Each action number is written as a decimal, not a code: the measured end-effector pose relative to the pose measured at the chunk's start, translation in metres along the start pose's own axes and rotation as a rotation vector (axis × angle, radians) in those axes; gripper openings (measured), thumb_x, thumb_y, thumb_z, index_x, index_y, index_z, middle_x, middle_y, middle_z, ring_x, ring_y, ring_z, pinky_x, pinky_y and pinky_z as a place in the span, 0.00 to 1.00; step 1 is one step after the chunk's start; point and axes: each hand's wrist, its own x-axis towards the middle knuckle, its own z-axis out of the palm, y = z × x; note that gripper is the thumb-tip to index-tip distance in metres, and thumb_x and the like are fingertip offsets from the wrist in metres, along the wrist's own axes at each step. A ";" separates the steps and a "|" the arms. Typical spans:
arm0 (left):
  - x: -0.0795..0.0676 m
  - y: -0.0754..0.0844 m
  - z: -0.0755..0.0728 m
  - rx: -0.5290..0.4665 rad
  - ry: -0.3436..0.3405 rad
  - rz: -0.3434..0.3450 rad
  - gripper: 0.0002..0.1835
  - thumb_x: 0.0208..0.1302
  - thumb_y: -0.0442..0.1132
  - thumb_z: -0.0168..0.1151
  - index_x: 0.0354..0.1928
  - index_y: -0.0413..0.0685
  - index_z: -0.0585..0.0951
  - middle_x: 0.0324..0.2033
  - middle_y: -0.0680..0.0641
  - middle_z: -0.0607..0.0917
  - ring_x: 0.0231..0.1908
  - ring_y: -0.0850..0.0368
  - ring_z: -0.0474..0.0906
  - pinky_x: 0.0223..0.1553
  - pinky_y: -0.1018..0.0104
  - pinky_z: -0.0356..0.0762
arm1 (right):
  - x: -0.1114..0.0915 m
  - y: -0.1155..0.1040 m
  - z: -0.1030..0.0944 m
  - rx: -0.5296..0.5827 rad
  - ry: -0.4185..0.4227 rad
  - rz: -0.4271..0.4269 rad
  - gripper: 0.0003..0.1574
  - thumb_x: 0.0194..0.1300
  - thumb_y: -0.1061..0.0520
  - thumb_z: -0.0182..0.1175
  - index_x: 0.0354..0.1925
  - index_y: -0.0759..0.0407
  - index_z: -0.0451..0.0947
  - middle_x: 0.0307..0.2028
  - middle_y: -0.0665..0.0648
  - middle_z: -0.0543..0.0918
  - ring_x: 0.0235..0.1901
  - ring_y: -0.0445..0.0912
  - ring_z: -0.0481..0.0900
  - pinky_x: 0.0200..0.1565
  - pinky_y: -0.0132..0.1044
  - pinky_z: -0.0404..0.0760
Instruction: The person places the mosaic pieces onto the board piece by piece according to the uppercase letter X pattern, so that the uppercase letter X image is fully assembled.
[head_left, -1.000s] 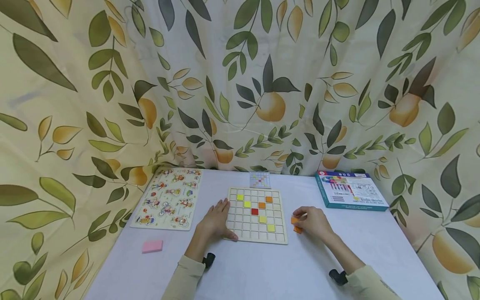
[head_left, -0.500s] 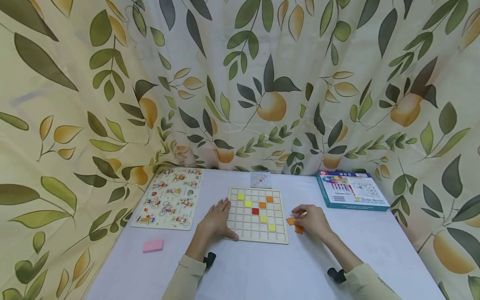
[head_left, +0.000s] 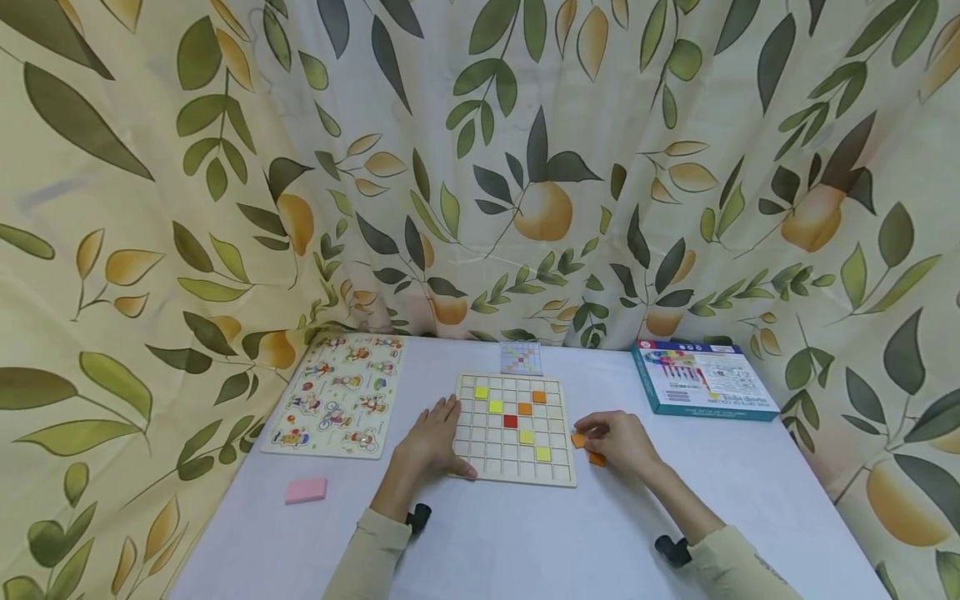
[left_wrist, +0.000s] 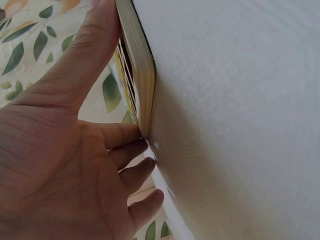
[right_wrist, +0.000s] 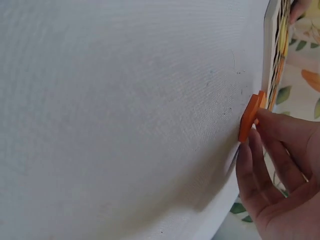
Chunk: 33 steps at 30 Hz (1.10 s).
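A wooden grid board point(head_left: 480, 468) lies on the white table, with yellow, orange and red square tiles in some cells. My left hand point(head_left: 431, 442) rests along its left edge, thumb at the near corner and fingers fairly straight; the left wrist view shows the fingertips beside the board's edge point(left_wrist: 146, 87). To the right of the board, my right hand point(head_left: 622, 446) pinches an orange tile point(head_left: 578, 440) at its fingertips. Another orange tile point(head_left: 596, 459) lies beneath the fingers. In the right wrist view, orange tiles point(right_wrist: 249, 120) overlap at the thumb and fingertips.
Behind the board lies a small pattern card point(head_left: 520, 358). A picture board point(head_left: 345, 400) with cartoon figures is at the left, and a pink block point(head_left: 305, 491) lies nearer. A flat teal-edged box point(head_left: 705, 382) sits at the back right. A leaf-patterned curtain point(head_left: 420, 167) encloses the table.
My right hand has shifted slightly left, and one orange tile has slid left toward the board, showing more apart from the other. My left hand has stayed at the board's edge.
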 end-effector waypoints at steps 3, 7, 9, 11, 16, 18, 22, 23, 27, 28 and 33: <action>0.000 0.000 -0.001 -0.002 0.000 0.001 0.75 0.38 0.66 0.85 0.82 0.37 0.53 0.82 0.39 0.52 0.82 0.43 0.45 0.81 0.46 0.46 | 0.000 0.001 0.000 0.004 0.014 -0.006 0.17 0.58 0.66 0.75 0.46 0.54 0.90 0.41 0.49 0.90 0.38 0.44 0.83 0.40 0.37 0.84; 0.000 0.001 -0.001 -0.006 0.003 0.003 0.75 0.38 0.66 0.85 0.82 0.37 0.54 0.82 0.39 0.53 0.82 0.43 0.46 0.81 0.45 0.47 | 0.001 0.002 -0.001 0.018 0.034 -0.009 0.15 0.58 0.66 0.76 0.44 0.54 0.90 0.37 0.50 0.88 0.34 0.45 0.82 0.35 0.35 0.84; 0.001 0.001 0.000 -0.005 0.005 0.004 0.75 0.38 0.66 0.85 0.82 0.37 0.54 0.82 0.39 0.53 0.82 0.42 0.46 0.81 0.45 0.47 | 0.001 0.003 -0.002 0.033 0.037 -0.010 0.14 0.58 0.66 0.76 0.43 0.55 0.89 0.35 0.50 0.87 0.32 0.45 0.81 0.33 0.34 0.84; 0.001 0.001 0.000 -0.005 0.005 0.007 0.75 0.38 0.66 0.85 0.82 0.37 0.55 0.82 0.39 0.54 0.82 0.42 0.46 0.81 0.44 0.48 | 0.001 0.003 -0.003 0.051 0.034 -0.013 0.14 0.59 0.66 0.76 0.43 0.55 0.89 0.34 0.50 0.86 0.30 0.45 0.81 0.31 0.33 0.83; 0.001 0.001 0.000 -0.001 0.003 0.006 0.75 0.38 0.66 0.85 0.82 0.37 0.54 0.82 0.39 0.53 0.82 0.43 0.46 0.81 0.45 0.48 | 0.004 -0.002 -0.005 0.083 0.046 -0.015 0.13 0.61 0.65 0.74 0.45 0.57 0.89 0.34 0.51 0.86 0.31 0.46 0.82 0.30 0.33 0.84; 0.001 0.001 0.000 -0.002 0.002 0.005 0.75 0.38 0.66 0.85 0.82 0.37 0.54 0.82 0.39 0.53 0.82 0.43 0.46 0.81 0.45 0.47 | 0.007 -0.005 -0.005 0.092 0.048 -0.011 0.13 0.62 0.65 0.73 0.46 0.58 0.89 0.36 0.52 0.87 0.32 0.46 0.82 0.29 0.34 0.85; 0.001 0.000 -0.001 0.001 -0.001 0.005 0.75 0.39 0.66 0.84 0.82 0.37 0.54 0.82 0.39 0.52 0.82 0.43 0.46 0.81 0.45 0.47 | 0.012 -0.014 -0.002 0.104 0.054 0.002 0.12 0.63 0.63 0.73 0.46 0.57 0.89 0.37 0.52 0.87 0.33 0.47 0.82 0.30 0.34 0.85; 0.001 0.000 -0.001 0.001 0.000 0.006 0.75 0.39 0.66 0.84 0.82 0.36 0.54 0.82 0.39 0.53 0.82 0.42 0.46 0.81 0.45 0.48 | 0.013 -0.016 -0.001 0.104 0.055 0.000 0.12 0.63 0.63 0.73 0.46 0.57 0.89 0.37 0.52 0.87 0.33 0.47 0.82 0.31 0.34 0.85; 0.000 0.001 -0.001 0.000 0.002 0.007 0.75 0.38 0.66 0.85 0.82 0.36 0.54 0.82 0.39 0.53 0.82 0.42 0.46 0.81 0.44 0.47 | 0.019 -0.026 0.005 0.121 0.061 -0.014 0.12 0.64 0.63 0.73 0.46 0.57 0.89 0.36 0.51 0.87 0.34 0.47 0.82 0.33 0.35 0.85; 0.000 0.001 -0.001 0.000 0.002 0.006 0.75 0.38 0.66 0.85 0.82 0.37 0.54 0.82 0.39 0.53 0.82 0.42 0.46 0.81 0.44 0.47 | 0.020 -0.028 0.007 0.127 0.062 -0.021 0.12 0.64 0.63 0.73 0.46 0.58 0.89 0.36 0.51 0.87 0.34 0.47 0.83 0.34 0.35 0.85; 0.000 0.001 -0.001 -0.006 0.003 0.003 0.75 0.38 0.66 0.85 0.82 0.37 0.54 0.82 0.39 0.53 0.82 0.42 0.46 0.81 0.44 0.47 | 0.025 -0.041 0.015 0.153 0.067 -0.058 0.12 0.63 0.63 0.74 0.46 0.59 0.89 0.35 0.50 0.88 0.34 0.46 0.84 0.39 0.36 0.86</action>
